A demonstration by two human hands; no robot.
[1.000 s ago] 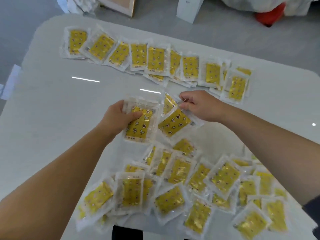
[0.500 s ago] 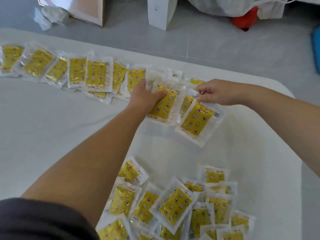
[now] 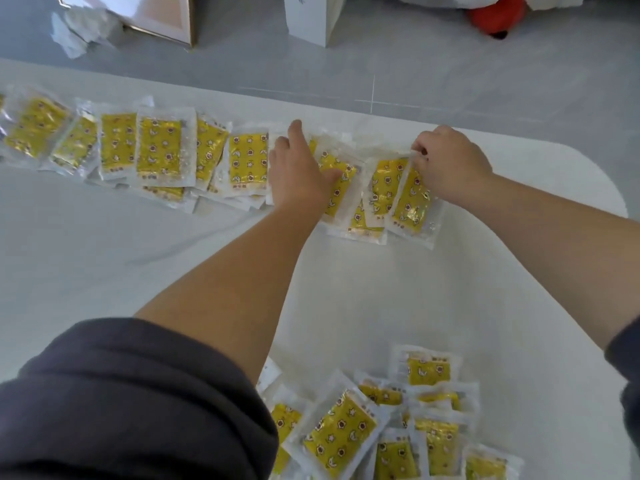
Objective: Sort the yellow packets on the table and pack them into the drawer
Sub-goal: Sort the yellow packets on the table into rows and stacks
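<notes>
A row of yellow packets (image 3: 159, 147) in clear wrappers lies overlapped along the far edge of the white table (image 3: 104, 271). My left hand (image 3: 299, 169) lies flat on a packet (image 3: 337, 188) at the row's right end, thumb on its yellow face. My right hand (image 3: 446, 164) pinches the top edge of the last packet (image 3: 412, 199), which rests on the table at the row's right end. A loose pile of yellow packets (image 3: 381, 427) sits near me at the bottom right. No drawer is in view.
Beyond the table's far edge the grey floor holds a framed board (image 3: 159, 15) with crumpled white paper (image 3: 79, 32), a white box (image 3: 311, 19) and a red object (image 3: 498, 15). The table's rounded right corner (image 3: 606, 188) is close to my right hand.
Both hands carried their packets away from me and set them down at the right end of the far row. My view shifted forward, so the near pile dropped to the bottom edge.
</notes>
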